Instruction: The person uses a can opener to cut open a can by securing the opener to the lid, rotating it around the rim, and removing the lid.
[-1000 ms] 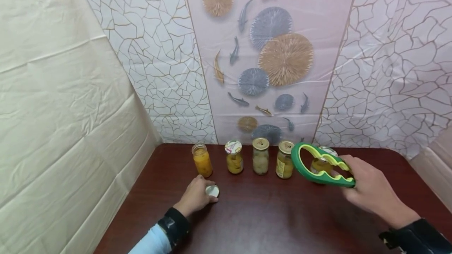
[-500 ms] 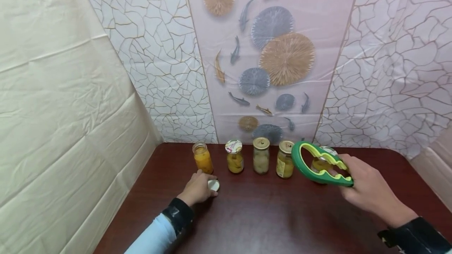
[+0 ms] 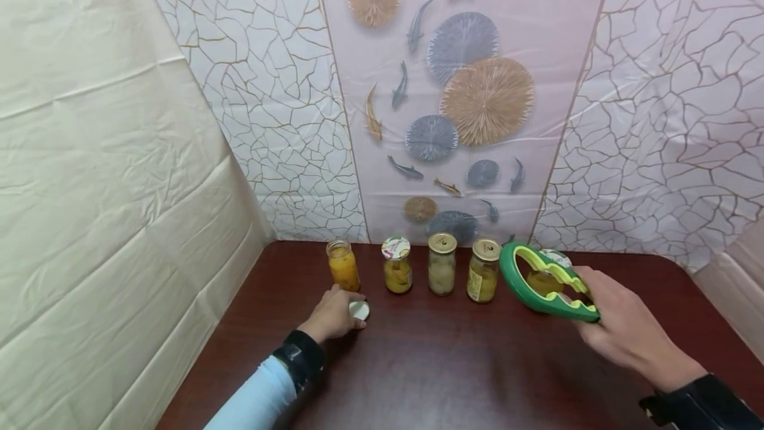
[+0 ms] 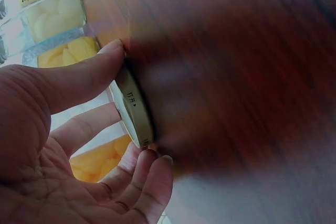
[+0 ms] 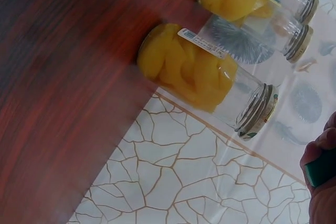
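My left hand [image 3: 330, 316] pinches a jar lid [image 3: 359, 310] by its rim, low over the tabletop; the lid's pale inside faces up. In the left wrist view, thumb and fingertips sit round the lid's edge [image 4: 135, 109], which carries dark print. Just behind that hand stands a lidless glass jar [image 3: 343, 269] of orange fruit. On the right, my right hand [image 3: 623, 327] grips a green jar opener [image 3: 518, 287] with yellow-green scalloped inner edges, held up in front of a jar of yellow fruit [image 5: 184, 69]. Only a bit of the opener's green handle [image 5: 321, 168] shows in the right wrist view.
Three capped jars stand between the hands: yellow fruit with a patterned lid [image 3: 397, 276], pale fruit with a gold lid [image 3: 442, 274], and a labelled gold-lidded jar [image 3: 481, 284]. A patterned cloth [image 3: 298, 118] hangs behind the dark red table [image 3: 436, 363].
My left hand has slid the lid slightly away from me, closer to the lidless jar. The right hand and jar opener have barely shifted.
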Available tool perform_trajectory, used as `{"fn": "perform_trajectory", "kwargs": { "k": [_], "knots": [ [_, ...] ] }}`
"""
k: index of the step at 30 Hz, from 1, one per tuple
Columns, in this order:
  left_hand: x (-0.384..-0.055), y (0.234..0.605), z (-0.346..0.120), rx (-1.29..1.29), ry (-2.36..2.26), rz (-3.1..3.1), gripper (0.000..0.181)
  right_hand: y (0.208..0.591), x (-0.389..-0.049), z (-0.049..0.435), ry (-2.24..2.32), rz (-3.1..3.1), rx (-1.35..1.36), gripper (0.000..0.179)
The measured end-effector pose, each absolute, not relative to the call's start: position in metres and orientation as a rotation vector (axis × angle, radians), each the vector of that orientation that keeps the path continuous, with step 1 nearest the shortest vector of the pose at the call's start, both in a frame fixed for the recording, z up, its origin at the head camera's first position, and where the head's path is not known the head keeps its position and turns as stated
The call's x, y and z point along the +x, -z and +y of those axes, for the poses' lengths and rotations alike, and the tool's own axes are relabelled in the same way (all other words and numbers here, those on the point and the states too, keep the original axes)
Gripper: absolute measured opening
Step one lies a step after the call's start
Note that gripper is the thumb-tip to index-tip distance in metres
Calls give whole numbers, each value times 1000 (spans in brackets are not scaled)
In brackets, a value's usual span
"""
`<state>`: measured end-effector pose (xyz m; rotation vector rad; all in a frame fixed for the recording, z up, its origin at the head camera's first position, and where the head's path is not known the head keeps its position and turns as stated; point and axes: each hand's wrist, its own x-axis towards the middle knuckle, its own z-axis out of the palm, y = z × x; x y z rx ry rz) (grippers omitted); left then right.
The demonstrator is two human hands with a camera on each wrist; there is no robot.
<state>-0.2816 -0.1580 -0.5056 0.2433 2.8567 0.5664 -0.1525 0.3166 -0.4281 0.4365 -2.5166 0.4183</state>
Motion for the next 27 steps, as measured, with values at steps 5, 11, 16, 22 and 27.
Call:
{"fn": "perform_trajectory", "kwargs": {
  "k": [5,11,16,22,27],
  "knots": [
    [-286,508,-164,286,-623,2832,54,431,-151,316,-397,-2503,444,63],
    [-290,505,-169,317,-672,2823,51,433,-149,319,-398,-2478,447,62],
    [-291,503,-169,313,-679,2811,52,434,-148,322,-409,-2497,432,61],
    [-292,502,-170,336,-653,2811,52,435,-150,324,-406,-2518,416,63],
    [-292,499,-173,325,-636,2803,50,438,-150,325,-401,-2513,418,64]
  ]
}}
